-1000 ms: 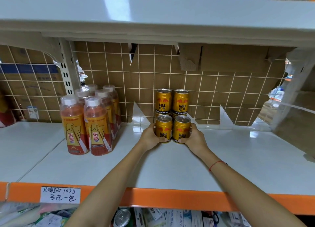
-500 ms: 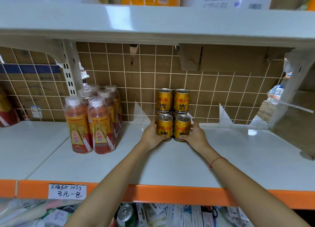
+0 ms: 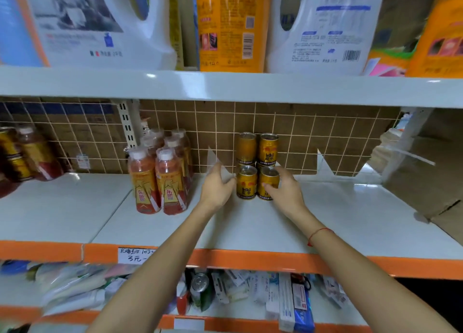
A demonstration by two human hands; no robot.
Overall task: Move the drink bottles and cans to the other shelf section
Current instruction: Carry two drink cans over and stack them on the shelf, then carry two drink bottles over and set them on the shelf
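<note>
Several gold drink cans (image 3: 268,148) stand stacked in two tiers near the wire back of the white shelf (image 3: 250,228). My right hand (image 3: 284,191) grips the right front can (image 3: 270,176), thumb across its face. Beside the left front can (image 3: 246,183), my left hand (image 3: 217,185) has its fingers straight and only the thumb by the can's side. A cluster of orange-labelled drink bottles (image 3: 160,176) stands to the left of the cans. In the left shelf section, past the upright (image 3: 126,126), a bottle (image 3: 37,155) and more cans (image 3: 10,148) are visible.
The upper shelf (image 3: 225,87) hangs low over the cans and carries large detergent jugs (image 3: 323,24). A cardboard box (image 3: 426,172) closes the right end. The orange shelf lip (image 3: 250,260) runs along the front; packets fill the shelf below.
My left hand has let go of the left front can and its fingers have straightened. The right hand stays on its can. The view has tilted up and now takes in the upper shelf's goods.
</note>
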